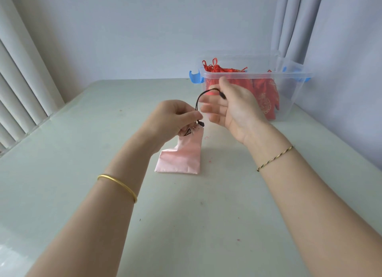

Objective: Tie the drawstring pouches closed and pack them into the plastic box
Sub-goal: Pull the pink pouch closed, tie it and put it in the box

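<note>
A pink drawstring pouch [182, 154] sits in the middle of the pale green tabletop [217, 214], between the two forearms. Its folded bottom edge lies on the surface and its neck is lifted toward the far side. The left hand [175, 117] is clenched round the gathered neck, with the fingers curled over the fabric and the thumb pressed against the top. A black drawstring [198, 100] rises from the neck in a curved loop to the right hand [229, 107]. This hand pinches the cord between thumb and forefinger, just above and to the right of the left hand, while its other fingers spread loosely, palm turned to the left. Just below the left thumb hangs a small dark piece, possibly a bead or knot on the other cord end; it is too small to tell.

On the far right of the tabletop stands a clear plastic box [293, 94] with its lid off and blue latches [194, 77] at both ends. Several red pouches [266, 98] with gold pattern are packed inside, their red cords sticking up above the rim. The pink pouch is well apart from the box, nearer and to the left.

A gold bangle [117, 185] circles the left wrist and a thin braided bracelet [275, 157] circles the right. Pale curtains [289, 18] hang behind the box, and white vertical slats [20, 80] run along the left edge.
</note>
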A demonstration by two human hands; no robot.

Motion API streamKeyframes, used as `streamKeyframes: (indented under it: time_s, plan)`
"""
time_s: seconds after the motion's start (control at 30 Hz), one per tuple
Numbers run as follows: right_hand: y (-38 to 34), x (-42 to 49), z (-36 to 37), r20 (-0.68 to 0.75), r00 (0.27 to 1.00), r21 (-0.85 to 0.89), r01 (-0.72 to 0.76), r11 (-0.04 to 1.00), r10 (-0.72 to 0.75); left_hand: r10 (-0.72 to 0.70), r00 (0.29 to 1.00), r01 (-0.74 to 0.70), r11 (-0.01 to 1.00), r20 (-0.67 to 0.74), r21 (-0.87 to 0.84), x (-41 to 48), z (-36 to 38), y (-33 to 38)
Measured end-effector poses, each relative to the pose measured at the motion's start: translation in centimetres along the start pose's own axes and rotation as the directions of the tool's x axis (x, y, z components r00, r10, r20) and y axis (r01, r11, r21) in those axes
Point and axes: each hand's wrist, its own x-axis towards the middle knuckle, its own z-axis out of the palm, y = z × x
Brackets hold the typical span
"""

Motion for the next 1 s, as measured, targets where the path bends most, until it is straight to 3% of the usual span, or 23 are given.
streamKeyframes:
  time_s: [0.2, 0.4, 0.47, 0.57, 0.7, 0.87, 1.0]
  plan:
    - [0.7, 0.0, 0.4, 0.025, 0.983, -0.099, -0.18, 0.979, 0.183, -0.061, 0.998, 0.064, 0.983, 0.023, -0.171, 0.2, -0.1, -0.3]
    - [0.4, 0.2, -0.1, -0.218, 0.969, -0.201, 0.07, 0.977, -0.114, -0.149, 0.989, 0.144, 0.942, 0.006, -0.303, 0.2, -0.2, -0.3]
    - [0.0, -0.1, 0.0, -0.181, 0.969, -0.28, 0.116, 0.953, -0.171, -0.168, 0.986, 0.157, 0.935, -0.006, -0.317, 0.2, -0.1, -0.3]
    - [0.1, -0.6, 0.7, -0.01, 0.992, -0.321, 0.118, 0.94, -0.128, -0.175, 0.985, 0.162, 0.928, -0.008, -0.336, 0.2, 0.1, -0.1]
    - [1.7, -0.3, 0.9, 0.135, 0.983, -0.578, 0.181, 0.796, -0.126, -0.148, 0.988, 0.15, 0.93, 0.033, -0.336, 0.0, 0.1, 0.1]
    - [2.2, 0.1, 0.5, 0.237, 0.965, -0.718, 0.254, 0.648, -0.116, -0.132, 0.99, 0.138, 0.947, 0.041, -0.29, 0.0, 0.1, 0.0]
    - [2.0, 0.2, 0.1, 0.204, 0.942, -0.851, 0.304, 0.428, -0.266, -0.118, 0.992, 0.127, 0.946, 0.049, -0.298, 0.0, 0.0, -0.2]
